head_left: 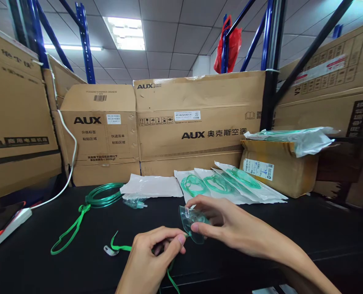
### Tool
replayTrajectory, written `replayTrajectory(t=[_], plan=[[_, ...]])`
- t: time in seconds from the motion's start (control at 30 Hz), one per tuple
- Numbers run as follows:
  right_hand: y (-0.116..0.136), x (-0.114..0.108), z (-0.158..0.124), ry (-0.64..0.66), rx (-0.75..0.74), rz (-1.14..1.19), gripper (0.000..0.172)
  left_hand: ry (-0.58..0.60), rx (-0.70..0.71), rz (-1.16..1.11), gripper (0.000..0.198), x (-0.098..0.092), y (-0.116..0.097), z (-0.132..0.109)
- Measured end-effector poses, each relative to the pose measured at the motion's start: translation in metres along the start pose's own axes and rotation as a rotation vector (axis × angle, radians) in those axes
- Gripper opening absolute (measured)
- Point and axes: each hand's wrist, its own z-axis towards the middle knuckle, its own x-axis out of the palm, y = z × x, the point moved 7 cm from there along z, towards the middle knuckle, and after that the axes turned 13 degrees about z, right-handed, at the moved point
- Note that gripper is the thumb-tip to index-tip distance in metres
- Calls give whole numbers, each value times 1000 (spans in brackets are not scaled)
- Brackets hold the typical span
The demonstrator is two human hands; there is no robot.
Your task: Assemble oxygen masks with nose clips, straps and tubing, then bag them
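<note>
My right hand (220, 220) grips a clear, green-tinted plastic mask (192, 224) above the black tabletop (86, 269). Beside the mask's lower left edge, my left hand (160, 253) pinches a green elastic strap (124, 248), whose ends show to the left of the hand and hang below it. A small metal piece (110, 250) lies by the strap's left end. Farther left rests a coil of green tubing (104, 196) with a looped green strap (74, 232) next to it. A small clear plastic part (135, 203) sits right of the coil.
Behind the hands lie a white pouch (152, 186) and several clear packs with green tubing (221, 183). A small carton (276, 167) with more packs on top stands at the right. A phone (2, 218) and white power strip (11, 230) are at the far left.
</note>
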Motion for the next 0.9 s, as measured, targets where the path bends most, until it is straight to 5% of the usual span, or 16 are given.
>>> replayTrajectory(t=[0.43,0.77,0.9], plan=[[4,-2,0,-79,-17,-109,37,-56,-97,-102,26,-5,-2,-3],[0,11,6,11,-9,23,38,127,-149,-273,37,6,5,-2],[5,9,7,-82,-93,3,41,91,-151,-299,36,2,5,-1]])
